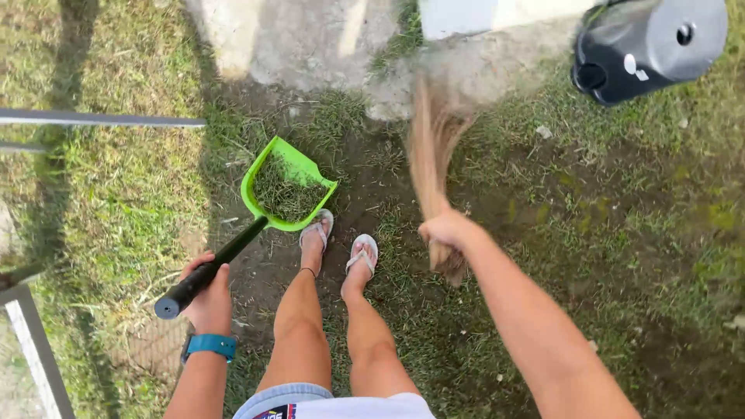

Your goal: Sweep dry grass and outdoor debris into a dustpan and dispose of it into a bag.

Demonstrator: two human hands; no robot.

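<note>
The left hand is closed around the black cylindrical handle of a bright green plastic dustpan, its long axis slanting up-right over bare dirt, while the right hand clenches a blurred straw hand broom pointing upward toward the grey concrete slab.

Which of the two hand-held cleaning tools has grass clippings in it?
The green dustpan, held by the left hand. The straw hand broom in the right hand carries none.

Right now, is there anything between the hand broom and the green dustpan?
Nothing visible. Only bare dirt and sparse grass lie between the hand broom in the right hand and the green dustpan, held by the left hand.
</note>
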